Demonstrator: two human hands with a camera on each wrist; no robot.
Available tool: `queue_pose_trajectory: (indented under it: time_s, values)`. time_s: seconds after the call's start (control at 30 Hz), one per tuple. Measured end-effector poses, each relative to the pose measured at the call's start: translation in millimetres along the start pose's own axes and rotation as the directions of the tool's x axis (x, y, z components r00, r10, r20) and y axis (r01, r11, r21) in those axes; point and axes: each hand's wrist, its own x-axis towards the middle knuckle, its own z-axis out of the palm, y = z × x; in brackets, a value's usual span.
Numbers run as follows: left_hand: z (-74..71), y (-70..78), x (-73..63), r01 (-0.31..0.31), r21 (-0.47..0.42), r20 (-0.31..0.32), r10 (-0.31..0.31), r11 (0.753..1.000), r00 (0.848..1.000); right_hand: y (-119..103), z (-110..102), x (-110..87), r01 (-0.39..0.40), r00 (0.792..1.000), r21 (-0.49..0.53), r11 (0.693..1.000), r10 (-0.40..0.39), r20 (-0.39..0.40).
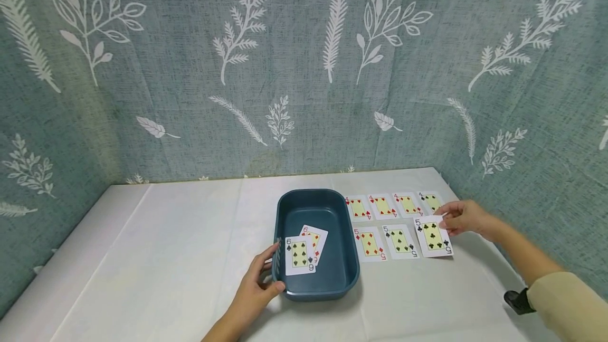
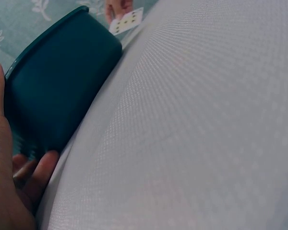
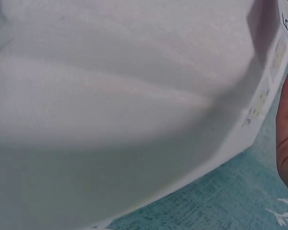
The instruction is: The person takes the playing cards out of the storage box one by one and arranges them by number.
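My right hand (image 1: 463, 217) pinches a five of clubs playing card (image 1: 433, 236) by its upper right edge, thumb and fingers together. The card is tilted at the right end of a row with a five of diamonds (image 1: 369, 244) and a five of spades (image 1: 401, 241). At the near left corner of a dark teal plastic tub (image 1: 332, 295), my left hand (image 1: 254, 286) holds on, its thumb by the rim and its fingers against the outer wall. Inside the tub, a six of spades (image 1: 300, 255) overlaps a red six (image 1: 319, 237).
Behind the fives lies a row of fours, among them a red four (image 1: 359, 208), a four of diamonds (image 1: 407, 205) and a black four (image 1: 431, 202) partly covered by the right hand. A white cloth (image 1: 166, 257) covers the table. Leaf-patterned green fabric (image 1: 304, 67) hangs behind and beside it.
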Motion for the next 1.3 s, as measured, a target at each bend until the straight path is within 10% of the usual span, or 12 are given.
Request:
queue_pose_trajectory:
  time_s: [0.83, 1.3]
  values:
    - [-0.3, -2.5, -1.9, -0.010, -0.013, 0.000, 0.010, 1.000, 1.000, 14, 23, 16.6, 0.048, 0.990, -0.261, 0.964, -0.081, -0.114]
    - [1.0, -2.6, -0.7, -0.021, -0.009, -0.004, 0.021, 1.000, 1.000, -1, 29, 15.8, 0.006, 0.982, -0.482, 0.876, -0.095, -0.161]
